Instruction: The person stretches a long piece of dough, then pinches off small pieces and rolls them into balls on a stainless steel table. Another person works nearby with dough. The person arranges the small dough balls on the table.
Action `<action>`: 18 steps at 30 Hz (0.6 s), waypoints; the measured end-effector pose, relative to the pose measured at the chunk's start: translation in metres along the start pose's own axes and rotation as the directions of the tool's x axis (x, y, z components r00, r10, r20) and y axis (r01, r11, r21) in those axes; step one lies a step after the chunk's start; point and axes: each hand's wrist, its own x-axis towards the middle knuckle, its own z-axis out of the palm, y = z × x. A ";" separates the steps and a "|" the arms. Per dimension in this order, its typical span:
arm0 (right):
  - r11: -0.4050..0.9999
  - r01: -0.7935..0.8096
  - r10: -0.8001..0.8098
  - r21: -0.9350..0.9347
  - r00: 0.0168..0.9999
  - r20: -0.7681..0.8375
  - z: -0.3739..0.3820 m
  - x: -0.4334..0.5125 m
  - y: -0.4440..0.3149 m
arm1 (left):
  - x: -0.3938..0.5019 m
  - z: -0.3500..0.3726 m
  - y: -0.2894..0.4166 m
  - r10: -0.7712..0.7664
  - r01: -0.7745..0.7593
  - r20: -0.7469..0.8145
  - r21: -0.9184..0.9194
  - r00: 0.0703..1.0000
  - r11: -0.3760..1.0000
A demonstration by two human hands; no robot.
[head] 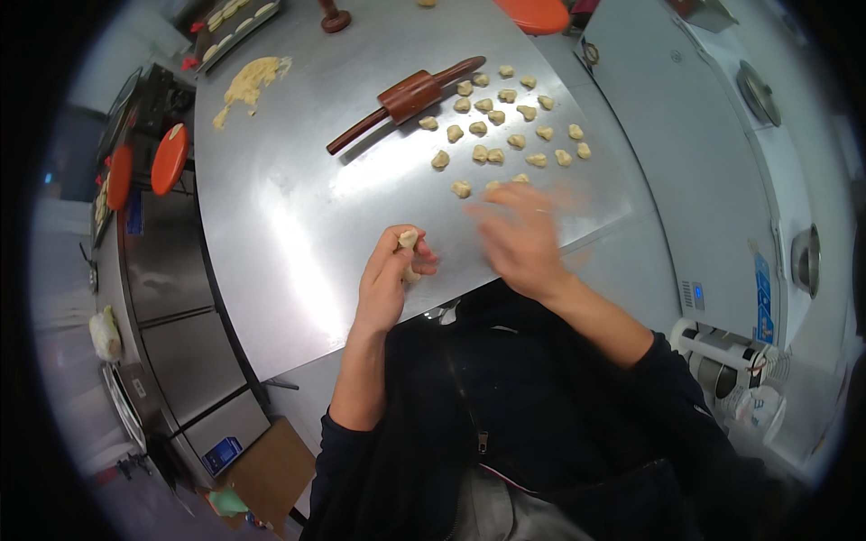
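Note:
My left hand (pixel 394 270) is closed around a strip of pale dough (pixel 408 238), whose end sticks out above the thumb, over the near edge of the steel table (pixel 284 270). To its right, my right hand (pixel 519 237) is blurred, fingers spread; whether it holds anything is unclear. Just beyond its fingers lie small dough pieces (pixel 461 189), and several more are scattered over the table's right part. A reddish-brown wooden rolling pin (pixel 411 96) rests diagonally left of them.
Yellowish crumbly dough or flour (pixel 250 84) lies at the table's far left. A wooden tool (pixel 335 19) stands at the far side. Orange stools (pixel 170 159) are beside the table, a tray (pixel 237 34) touches its far left corner, and a large grey cabinet (pixel 649 101) stands right.

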 end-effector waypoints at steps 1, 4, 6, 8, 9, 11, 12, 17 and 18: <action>0.997 -0.064 0.064 0.035 0.998 0.016 -0.001 -0.007 -0.004 | 0.002 -0.003 -0.004 -0.051 0.047 0.047 0.081 0.998 0.996; 0.965 -0.184 0.175 0.188 0.983 0.062 0.002 -0.023 -0.023 | 0.005 -0.005 -0.014 -0.087 0.063 0.086 0.244 0.993 0.968; 0.888 -0.239 0.179 0.393 0.966 0.184 0.007 -0.025 -0.031 | 0.005 -0.001 -0.017 -0.123 0.102 0.071 0.249 0.990 0.963; 0.842 -0.316 0.202 0.437 0.936 0.288 0.012 -0.022 -0.034 | 0.005 0.005 -0.018 -0.057 0.043 0.072 0.179 0.996 0.983; 0.841 -0.309 0.190 0.445 0.937 0.292 0.015 -0.019 -0.032 | 0.002 0.008 -0.019 -0.050 0.040 0.067 0.144 0.996 0.989; 0.815 -0.320 0.192 0.483 0.935 0.297 0.016 -0.018 -0.030 | 0.001 0.011 -0.019 -0.073 0.067 0.042 0.118 0.996 0.991; 0.806 -0.359 0.236 0.470 0.924 0.301 0.016 -0.017 -0.029 | 0.000 0.012 -0.018 -0.096 0.090 0.041 0.126 0.995 0.988; 0.653 -0.508 0.360 0.562 0.861 0.361 0.014 -0.016 -0.023 | -0.004 0.011 -0.016 -0.117 0.072 0.151 0.276 0.981 0.958; 0.668 -0.476 0.318 0.573 0.878 0.358 0.014 -0.016 -0.023 | -0.004 0.011 -0.016 -0.099 0.067 0.149 0.208 0.984 0.976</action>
